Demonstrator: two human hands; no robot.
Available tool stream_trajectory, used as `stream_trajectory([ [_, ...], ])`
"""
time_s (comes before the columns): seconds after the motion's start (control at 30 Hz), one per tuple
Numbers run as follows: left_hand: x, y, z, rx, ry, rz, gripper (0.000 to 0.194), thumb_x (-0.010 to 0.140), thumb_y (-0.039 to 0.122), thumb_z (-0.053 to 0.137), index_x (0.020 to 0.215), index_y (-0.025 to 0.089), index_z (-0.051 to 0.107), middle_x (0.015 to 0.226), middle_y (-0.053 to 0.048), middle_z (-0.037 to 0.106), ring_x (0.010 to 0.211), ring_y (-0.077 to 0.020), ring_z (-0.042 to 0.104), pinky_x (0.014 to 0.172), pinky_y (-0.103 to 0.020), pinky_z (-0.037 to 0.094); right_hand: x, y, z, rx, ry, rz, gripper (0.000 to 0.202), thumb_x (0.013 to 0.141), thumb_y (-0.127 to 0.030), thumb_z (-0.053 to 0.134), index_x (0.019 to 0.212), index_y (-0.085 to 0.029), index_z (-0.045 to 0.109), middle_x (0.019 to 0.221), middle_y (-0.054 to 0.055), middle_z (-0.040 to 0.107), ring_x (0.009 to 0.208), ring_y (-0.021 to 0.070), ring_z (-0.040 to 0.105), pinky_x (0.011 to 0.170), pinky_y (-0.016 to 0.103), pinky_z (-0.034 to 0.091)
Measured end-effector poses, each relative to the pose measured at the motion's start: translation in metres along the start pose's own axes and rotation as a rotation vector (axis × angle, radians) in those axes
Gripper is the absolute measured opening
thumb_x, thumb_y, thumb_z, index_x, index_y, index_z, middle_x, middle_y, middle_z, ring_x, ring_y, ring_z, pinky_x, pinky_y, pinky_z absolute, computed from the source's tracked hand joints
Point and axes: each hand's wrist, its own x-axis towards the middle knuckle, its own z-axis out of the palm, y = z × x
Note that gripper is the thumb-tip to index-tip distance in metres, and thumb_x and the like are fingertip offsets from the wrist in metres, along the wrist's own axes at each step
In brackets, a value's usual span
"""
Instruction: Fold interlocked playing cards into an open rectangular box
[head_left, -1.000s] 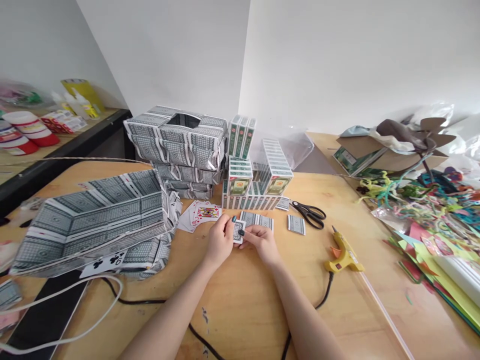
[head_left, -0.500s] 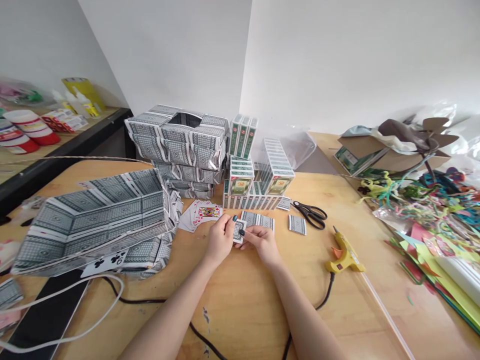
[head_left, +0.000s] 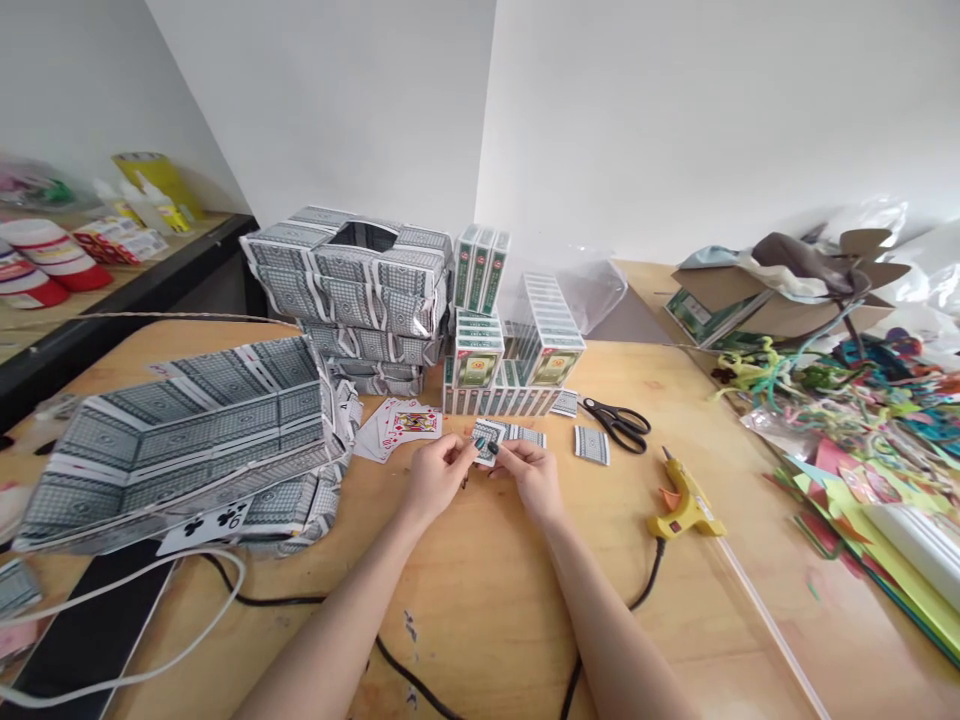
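Between my two hands is a playing card (head_left: 487,434) with a grey patterned back. My left hand (head_left: 439,476) pinches it from the left, thumb on its face. From the right, my right hand (head_left: 531,478) grips the same card with thumb and fingers. Just behind it, partly hidden, lie more patterned cards (head_left: 529,435) on the table. To the left is a fan of face-up cards (head_left: 409,424), a jack among them. A single card (head_left: 592,445) lies to the right, beside black-handled scissors (head_left: 621,424).
A yellow glue gun (head_left: 686,500) with a long glue stick lies to the right, its black cord (head_left: 649,590) running under my arms. Stacked card packs (head_left: 480,362) and a box made of cards (head_left: 352,275) stand behind. An open card-covered tray (head_left: 187,440) sits left, craft pieces (head_left: 840,380) right.
My hands have lifted the card slightly away from me, and my left thumb now lies on it close to the right thumb. The view has shifted a little.
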Motion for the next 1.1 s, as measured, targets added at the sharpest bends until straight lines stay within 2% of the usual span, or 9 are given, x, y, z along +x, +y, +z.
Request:
stream_trajectory([
  [0.27,0.0004,-0.0002,-0.002,-0.036,-0.087,-0.025,0.031,0.08,0.04,0.045,0.062,0.017,0.053,0.049,0.002,0.058,0.04,-0.0082,0.049,0.043,-0.018,0.037,0.0022,0.0018,-0.0001,-0.049,0.084,0.002,0.024,0.059,-0.039,0.07,0.066,-0.017,0.067,0.058,0.001,0.065,0.049,0.0132,0.056,0.051,0.027,0.048],
  [0.63,-0.0011,0.0003,0.003,-0.223,-0.161,-0.061,0.03,0.081,0.042,0.043,0.067,0.017,0.05,0.058,-0.001,0.063,0.048,-0.0116,0.057,0.05,-0.023,0.046,0.0053,0.0075,-0.0047,0.003,0.072,0.021,0.025,0.058,-0.04,0.071,0.069,-0.018,0.066,0.065,0.002,0.067,0.056,0.0164,0.06,0.057,0.031,0.05],
  [0.77,-0.001,0.0008,0.0005,-0.1,-0.143,-0.05,0.033,0.08,0.044,0.043,0.062,0.017,0.048,0.049,0.002,0.057,0.04,-0.0093,0.049,0.044,-0.02,0.038,0.0051,0.0055,-0.0046,0.027,0.076,0.04,0.025,0.056,-0.04,0.072,0.068,-0.018,0.067,0.067,0.002,0.068,0.059,0.017,0.06,0.056,0.03,0.05],
  [0.93,-0.0022,0.004,-0.0032,0.132,-0.138,0.04,0.038,0.08,0.044,0.043,0.053,0.016,0.046,0.04,0.004,0.046,0.04,-0.0083,0.043,0.043,-0.019,0.03,0.0036,0.0021,-0.0036,0.042,0.047,0.023,0.022,0.058,-0.037,0.072,0.07,-0.019,0.068,0.068,0.002,0.067,0.058,0.0158,0.059,0.055,0.029,0.048],
  [1.03,-0.0025,0.0048,-0.0031,0.15,-0.156,0.056,0.038,0.081,0.041,0.041,0.053,0.016,0.045,0.04,0.004,0.045,0.041,-0.0083,0.042,0.043,-0.019,0.029,0.0033,0.001,-0.0034,0.048,0.035,0.023,0.02,0.059,-0.036,0.071,0.068,-0.019,0.067,0.067,0.002,0.067,0.055,0.0145,0.058,0.055,0.028,0.047],
  [1.1,-0.0026,0.0043,-0.0024,0.071,-0.194,0.024,0.037,0.081,0.041,0.04,0.054,0.017,0.046,0.04,0.004,0.045,0.04,-0.0086,0.044,0.043,-0.019,0.031,0.0036,0.0011,-0.0036,0.059,0.029,0.027,0.02,0.059,-0.036,0.071,0.066,-0.018,0.066,0.066,0.002,0.066,0.054,0.0137,0.056,0.055,0.028,0.046],
])
